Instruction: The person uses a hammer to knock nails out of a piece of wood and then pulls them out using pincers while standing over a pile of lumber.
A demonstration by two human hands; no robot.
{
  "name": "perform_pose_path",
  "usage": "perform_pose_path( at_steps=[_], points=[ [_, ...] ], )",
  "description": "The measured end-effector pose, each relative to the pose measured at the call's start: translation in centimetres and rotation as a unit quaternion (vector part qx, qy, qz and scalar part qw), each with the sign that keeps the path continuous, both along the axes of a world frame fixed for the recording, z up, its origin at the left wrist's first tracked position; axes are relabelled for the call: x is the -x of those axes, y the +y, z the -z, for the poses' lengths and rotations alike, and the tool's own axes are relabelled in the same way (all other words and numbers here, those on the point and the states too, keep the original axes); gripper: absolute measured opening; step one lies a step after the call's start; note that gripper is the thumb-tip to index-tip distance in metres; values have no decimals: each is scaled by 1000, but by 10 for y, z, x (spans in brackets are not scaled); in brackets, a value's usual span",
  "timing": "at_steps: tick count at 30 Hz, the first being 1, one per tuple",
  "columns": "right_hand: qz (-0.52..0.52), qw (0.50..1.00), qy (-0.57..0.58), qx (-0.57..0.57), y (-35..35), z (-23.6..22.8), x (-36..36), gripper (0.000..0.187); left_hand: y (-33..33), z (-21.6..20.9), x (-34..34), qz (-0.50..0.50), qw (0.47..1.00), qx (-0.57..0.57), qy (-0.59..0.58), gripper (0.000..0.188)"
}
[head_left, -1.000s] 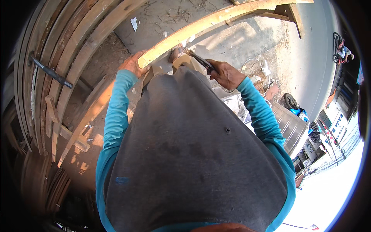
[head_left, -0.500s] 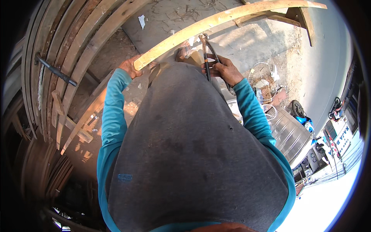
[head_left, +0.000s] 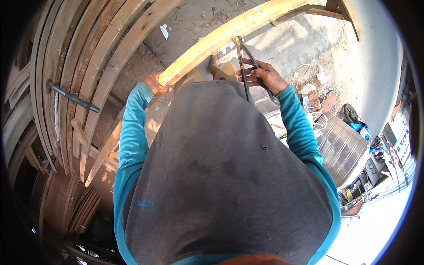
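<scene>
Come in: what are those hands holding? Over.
Left hand: gripping end of wooden board. Right hand: holding pincers, handles spread. Pincers' head at board's edge.

Both arms come up from the lower edge, elbows bowed out on either side of the torso [head_left: 225,172], which fills lower centre. Teal sleeves reach the wrists. Left forearm [head_left: 134,115]: nearly upright, left of centre, wrist leaning inward. Left grip [head_left: 154,84], a bare hand, upper left: clasped, thumb pointing right, other fingers partly hidden. Right forearm [head_left: 298,119]: slants up and leftward, right of centre. Right grip [head_left: 268,79], also bare, above centre: loosely curled, fingers pointing left, gaps between. Grips well apart, near level.
</scene>
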State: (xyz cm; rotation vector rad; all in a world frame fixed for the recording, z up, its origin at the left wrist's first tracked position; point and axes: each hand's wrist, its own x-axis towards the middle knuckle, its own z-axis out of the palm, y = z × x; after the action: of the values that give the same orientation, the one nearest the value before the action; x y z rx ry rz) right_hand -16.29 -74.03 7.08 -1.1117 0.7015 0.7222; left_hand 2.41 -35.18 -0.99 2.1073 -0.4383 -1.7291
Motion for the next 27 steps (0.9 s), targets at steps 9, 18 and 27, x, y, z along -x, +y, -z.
perform_pose_path(
  at_steps=[9,18,27],
  points=[
    [0,999,32,11,-5,-17,-25,60,3,-5,-4,-45,995,70,54,69],
    [115,988,101,-38,39,-16,-33,23,25,35,8,-71,989,129,15,60],
    [384,911,-94,118,204,72,-29,31,28,47,-2,-23,984,173,-32,59]
  ],
)
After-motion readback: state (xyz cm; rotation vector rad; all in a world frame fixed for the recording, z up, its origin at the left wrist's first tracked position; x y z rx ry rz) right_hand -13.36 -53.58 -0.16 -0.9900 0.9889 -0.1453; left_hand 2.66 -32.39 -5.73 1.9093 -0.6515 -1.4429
